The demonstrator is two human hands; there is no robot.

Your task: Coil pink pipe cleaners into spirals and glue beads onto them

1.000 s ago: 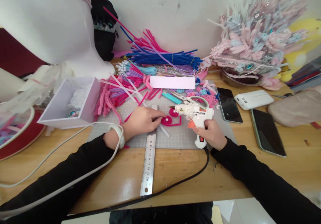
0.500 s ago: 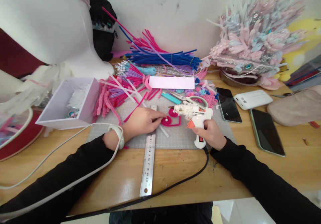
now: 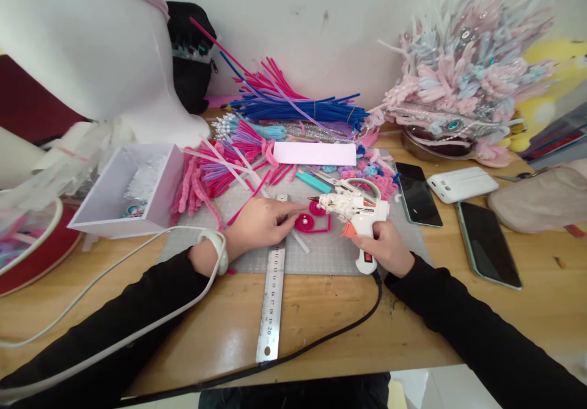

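My right hand [image 3: 387, 247] is wrapped round the grip of a white hot glue gun [image 3: 367, 219], a finger by its orange trigger. Its nozzle points left, above a bright pink pipe cleaner [image 3: 316, 230] bent into a shape with two coils. A small pearl-like bead shows at the centre of the near coil [image 3: 304, 222]. My left hand [image 3: 261, 221] lies over a steel ruler [image 3: 271, 299], thumb and index finger at that coil's left edge, seemingly holding it. Underneath is a grey cutting mat [image 3: 339, 259]. The nozzle partly hides the far coil.
Scissors [image 3: 362, 184], a turquoise tool [image 3: 313, 181] and a pale box [image 3: 314, 153] lie behind. Pipe cleaner bundles [image 3: 298, 106] fill the back. At right are phones [image 3: 488, 244] and a white power bank [image 3: 463, 184]. A white open box [image 3: 110, 213] and a cable [image 3: 174, 314] are at left.
The left index finger has lifted slightly away from the thumb near the coil. The glue gun stays almost in place. The whole view has shifted a little.
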